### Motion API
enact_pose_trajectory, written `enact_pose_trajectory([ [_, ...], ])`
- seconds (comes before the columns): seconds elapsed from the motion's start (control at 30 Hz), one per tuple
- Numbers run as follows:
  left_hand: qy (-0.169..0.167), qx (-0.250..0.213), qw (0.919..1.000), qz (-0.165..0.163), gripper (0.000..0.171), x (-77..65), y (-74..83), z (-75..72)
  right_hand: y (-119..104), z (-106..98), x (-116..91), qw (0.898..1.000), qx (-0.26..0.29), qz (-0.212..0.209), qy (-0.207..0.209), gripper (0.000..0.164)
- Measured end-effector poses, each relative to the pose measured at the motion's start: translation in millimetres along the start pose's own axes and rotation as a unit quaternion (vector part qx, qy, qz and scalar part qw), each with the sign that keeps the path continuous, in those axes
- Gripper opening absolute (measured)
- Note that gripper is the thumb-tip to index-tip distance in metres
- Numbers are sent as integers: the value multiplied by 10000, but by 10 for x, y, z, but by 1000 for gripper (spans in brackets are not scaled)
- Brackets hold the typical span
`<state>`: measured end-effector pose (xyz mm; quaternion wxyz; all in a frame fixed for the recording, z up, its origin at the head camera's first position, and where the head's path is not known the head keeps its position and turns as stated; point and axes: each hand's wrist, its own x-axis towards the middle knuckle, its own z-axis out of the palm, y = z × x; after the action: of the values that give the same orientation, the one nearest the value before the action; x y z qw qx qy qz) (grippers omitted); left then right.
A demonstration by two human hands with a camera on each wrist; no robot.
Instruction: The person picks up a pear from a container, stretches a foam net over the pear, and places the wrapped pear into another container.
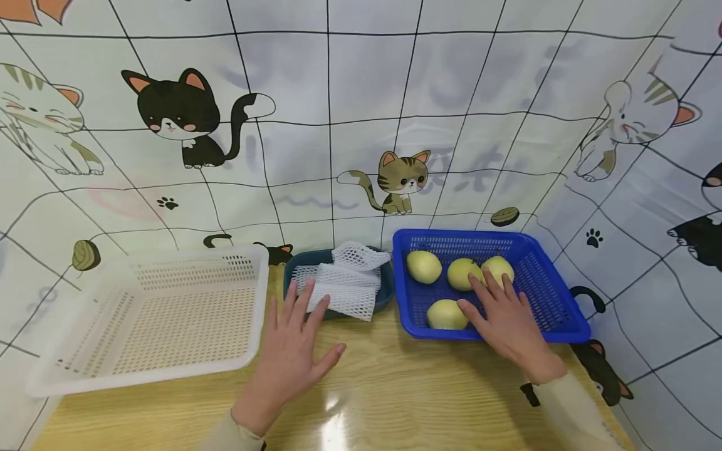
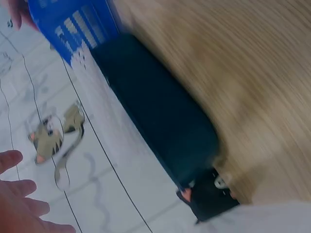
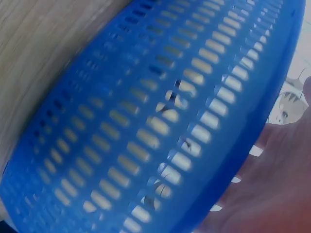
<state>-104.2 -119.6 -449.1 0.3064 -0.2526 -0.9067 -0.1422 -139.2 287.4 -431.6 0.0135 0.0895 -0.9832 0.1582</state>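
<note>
Several pale yellow-green round fruits, which look like pears (image 1: 424, 267), lie in the blue basket (image 1: 544, 313) on the right. My right hand (image 1: 510, 322) reaches over the basket's front rim. Its fingers are spread over the rightmost pear (image 1: 499, 270), and I cannot tell whether they touch it. The thumb points toward the front pear (image 1: 447, 315). White foam fruit nets (image 1: 346, 285) lie in a small dark teal basket (image 1: 386, 291) in the middle. My left hand (image 1: 290, 351), fingers spread and holding nothing, hovers in front of that basket. In the left wrist view its fingertips (image 2: 24, 187) show at the lower left.
A white perforated basket (image 1: 256, 313) stands on the left, its bare mesh bottom showing. The wooden table (image 1: 383, 394) extends in front of the baskets. A cat-print cloth (image 1: 299, 156) hangs behind and along the right side, close to the baskets.
</note>
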Motion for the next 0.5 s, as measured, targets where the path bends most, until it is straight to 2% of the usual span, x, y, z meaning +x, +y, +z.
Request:
enact_pose_trajectory([
  [0.13,-536,-94,9984,165,85,79,202,134,112,-84,1,9997,213,87,-92,75],
  [0.27,-1022,-179,9942,301,78,133,347,243,217,-156,29,9982,530,178,-219,75],
  [0.37,-1235,-188,9911,465,79,166,446,315,291,-201,60,9965,721,246,-336,76],
  [0.5,-1330,-262,9879,759,81,173,592,431,385,-254,104,9945,787,380,-571,80],
])
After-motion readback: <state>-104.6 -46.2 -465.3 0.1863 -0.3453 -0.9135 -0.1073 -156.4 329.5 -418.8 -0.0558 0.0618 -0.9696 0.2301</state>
